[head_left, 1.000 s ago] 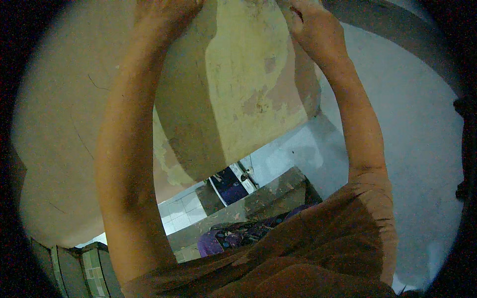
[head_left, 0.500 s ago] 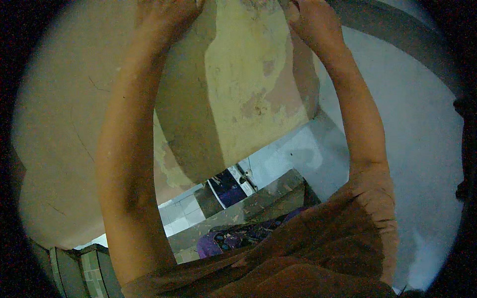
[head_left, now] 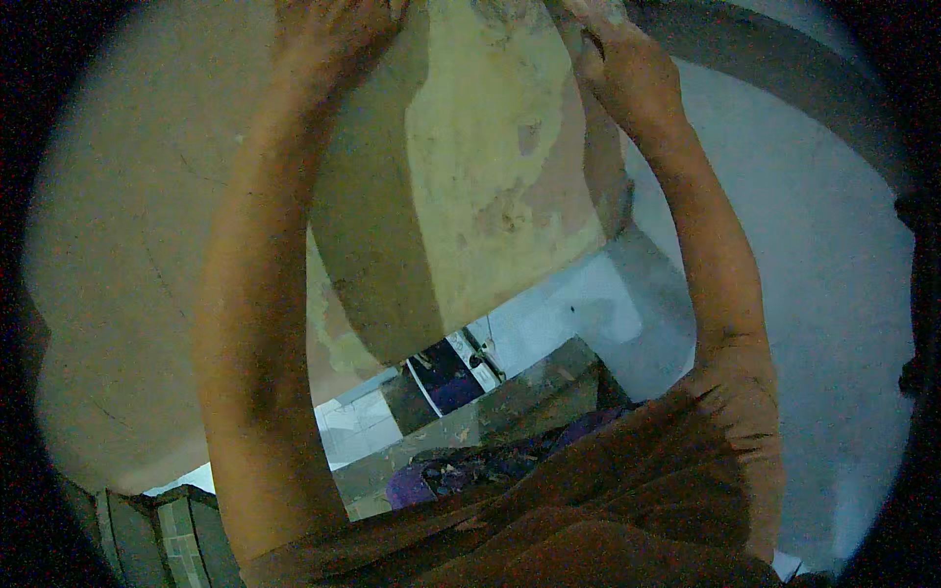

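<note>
Both my arms reach up along a wall [head_left: 490, 196] with worn yellow paint and bare pinkish-brown patches. My left hand [head_left: 343, 34] is at the upper edge, against the brownish part of the wall; its fingers are mostly cut off, so their grip is hidden. To the right, my right hand [head_left: 632, 73] is raised near the wall's corner. Its fingers are curled, with a pale bit at their tips that I cannot make out. My arms' shadows fall across the yellow paint.
Below the wall stands a dark purple-blue object with white edges [head_left: 446, 377], on pale tiles [head_left: 358, 426]. Nearer are a grey ledge [head_left: 529, 392] and purple patterned cloth [head_left: 421, 480]. A pale bluish wall [head_left: 823, 294] runs along the right. Greenish tiled blocks [head_left: 181, 529] are at lower left.
My right hand has come slightly lower in the picture, and more of its fingers shows. My left hand has also shifted down a little.
</note>
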Demonstrator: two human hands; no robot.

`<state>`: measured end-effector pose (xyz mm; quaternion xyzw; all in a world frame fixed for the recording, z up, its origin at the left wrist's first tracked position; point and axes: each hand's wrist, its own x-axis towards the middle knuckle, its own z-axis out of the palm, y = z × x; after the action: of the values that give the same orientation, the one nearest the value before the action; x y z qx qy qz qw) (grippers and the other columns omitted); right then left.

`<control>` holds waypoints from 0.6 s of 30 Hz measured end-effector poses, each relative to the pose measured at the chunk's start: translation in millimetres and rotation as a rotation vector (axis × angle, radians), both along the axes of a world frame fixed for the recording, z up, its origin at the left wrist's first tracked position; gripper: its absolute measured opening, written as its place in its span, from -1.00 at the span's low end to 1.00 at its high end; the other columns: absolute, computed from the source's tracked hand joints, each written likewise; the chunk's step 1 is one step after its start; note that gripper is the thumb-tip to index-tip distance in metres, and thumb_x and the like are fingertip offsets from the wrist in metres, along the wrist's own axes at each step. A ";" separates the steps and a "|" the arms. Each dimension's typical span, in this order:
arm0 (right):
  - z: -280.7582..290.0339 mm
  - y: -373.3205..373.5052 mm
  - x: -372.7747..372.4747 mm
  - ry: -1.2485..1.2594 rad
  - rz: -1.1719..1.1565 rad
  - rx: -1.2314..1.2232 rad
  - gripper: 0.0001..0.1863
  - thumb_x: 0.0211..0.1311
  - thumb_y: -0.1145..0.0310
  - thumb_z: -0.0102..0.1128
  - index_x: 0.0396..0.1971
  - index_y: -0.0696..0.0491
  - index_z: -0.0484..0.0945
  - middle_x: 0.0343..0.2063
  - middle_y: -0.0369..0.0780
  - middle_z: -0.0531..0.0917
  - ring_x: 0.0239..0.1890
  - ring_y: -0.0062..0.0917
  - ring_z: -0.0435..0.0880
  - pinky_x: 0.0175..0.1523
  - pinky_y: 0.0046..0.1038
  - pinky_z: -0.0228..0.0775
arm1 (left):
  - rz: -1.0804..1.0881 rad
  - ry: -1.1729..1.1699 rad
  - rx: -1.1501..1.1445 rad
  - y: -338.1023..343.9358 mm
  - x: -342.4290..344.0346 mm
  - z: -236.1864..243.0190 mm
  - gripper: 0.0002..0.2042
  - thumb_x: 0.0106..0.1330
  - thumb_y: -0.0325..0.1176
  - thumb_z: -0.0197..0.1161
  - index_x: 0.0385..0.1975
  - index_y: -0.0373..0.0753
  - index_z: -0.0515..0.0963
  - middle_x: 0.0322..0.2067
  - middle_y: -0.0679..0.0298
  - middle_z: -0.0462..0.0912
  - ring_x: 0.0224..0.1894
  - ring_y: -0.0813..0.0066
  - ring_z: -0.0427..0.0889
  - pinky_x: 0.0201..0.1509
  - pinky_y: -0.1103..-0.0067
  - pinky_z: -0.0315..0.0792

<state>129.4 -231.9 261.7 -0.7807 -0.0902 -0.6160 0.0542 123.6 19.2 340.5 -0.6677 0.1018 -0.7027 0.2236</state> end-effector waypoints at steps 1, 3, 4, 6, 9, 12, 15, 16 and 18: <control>3.6 -1.8 1.4 -0.013 -0.002 0.001 -0.59 0.19 0.31 0.01 0.07 -0.21 0.50 -0.36 -0.02 0.62 -0.29 -0.09 0.62 -0.17 -0.11 0.45 | -0.011 -0.007 0.003 0.9 0.1 0.5 -0.45 0.39 -0.11 -0.11 0.35 -0.14 0.11 0.38 0.10 0.05 0.45 0.17 -0.10 0.49 0.15 -0.41; 5.5 -4.7 2.3 0.106 0.049 0.043 -0.71 0.18 0.35 0.03 -0.10 0.02 0.55 -0.36 0.01 0.64 -0.28 -0.08 0.63 -0.14 -0.13 0.44 | -0.028 -0.015 0.010 2.3 -1.1 0.5 -0.45 0.39 -0.10 -0.11 0.35 -0.15 0.11 0.38 0.10 0.04 0.45 0.17 -0.10 0.49 0.16 -0.41; 3.8 -5.7 1.7 0.164 0.075 0.065 -0.74 0.18 0.37 0.03 -0.19 0.14 0.57 -0.35 0.03 0.64 -0.27 -0.07 0.64 -0.13 -0.14 0.44 | -0.036 -0.016 0.016 2.4 -2.4 0.5 -0.45 0.39 -0.10 -0.11 0.35 -0.15 0.11 0.38 0.10 0.04 0.45 0.17 -0.11 0.49 0.16 -0.41; -3.3 -5.4 -0.5 0.051 0.054 0.020 -0.68 0.18 0.32 0.02 -0.05 -0.08 0.55 -0.36 0.00 0.62 -0.28 -0.08 0.62 -0.15 -0.11 0.45 | -0.032 -0.001 0.009 1.6 -5.2 0.6 -0.44 0.39 -0.09 -0.11 0.35 -0.15 0.11 0.38 0.11 0.03 0.45 0.17 -0.11 0.49 0.16 -0.42; -8.0 -2.0 -4.0 0.040 -0.001 0.020 -0.64 0.18 0.29 0.01 -0.01 -0.16 0.56 -0.32 -0.01 0.62 -0.26 -0.09 0.62 -0.15 -0.11 0.46 | -0.004 0.059 -0.032 -1.7 -8.9 -0.2 -0.45 0.40 -0.09 -0.12 0.35 -0.14 0.11 0.39 0.12 0.03 0.45 0.18 -0.12 0.49 0.16 -0.42; 3.9 0.7 -7.3 0.045 -0.029 0.027 -0.63 0.18 0.29 0.01 0.00 -0.14 0.56 -0.27 -0.01 0.63 -0.24 -0.08 0.62 -0.13 -0.12 0.46 | 0.013 0.058 -0.036 -3.9 -10.8 0.9 -0.45 0.39 -0.09 -0.11 0.35 -0.13 0.11 0.39 0.13 0.03 0.45 0.19 -0.12 0.49 0.17 -0.43; 12.5 0.2 -13.8 0.099 -0.008 -0.012 -0.71 0.18 0.34 0.02 -0.12 0.05 0.57 -0.31 0.02 0.64 -0.24 -0.07 0.63 -0.12 -0.14 0.44 | 0.029 0.009 -0.014 -2.7 -11.1 0.2 -0.45 0.39 -0.10 -0.10 0.35 -0.13 0.11 0.39 0.13 0.03 0.45 0.19 -0.11 0.49 0.16 -0.42; 12.3 0.4 -15.9 0.129 0.005 -0.033 -0.73 0.18 0.36 0.03 -0.18 0.15 0.57 -0.35 0.03 0.64 -0.25 -0.07 0.63 -0.11 -0.14 0.43 | 0.031 0.033 -0.027 -2.3 -11.1 0.0 -0.45 0.39 -0.11 -0.09 0.35 -0.13 0.11 0.38 0.13 0.04 0.45 0.19 -0.11 0.49 0.17 -0.42; 7.6 2.1 -18.0 0.152 0.058 0.043 -0.71 0.20 0.34 0.02 -0.16 0.16 0.56 -0.31 0.04 0.63 -0.21 -0.07 0.62 -0.10 -0.14 0.43 | 0.010 0.050 -0.030 -1.6 -10.6 -0.3 -0.45 0.39 -0.11 -0.09 0.35 -0.13 0.11 0.38 0.13 0.04 0.45 0.20 -0.11 0.49 0.17 -0.42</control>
<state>111.5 -229.9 269.3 -0.8209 -0.0952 -0.5549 0.0957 113.0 17.6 340.2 -0.6888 0.0933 -0.6862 0.2145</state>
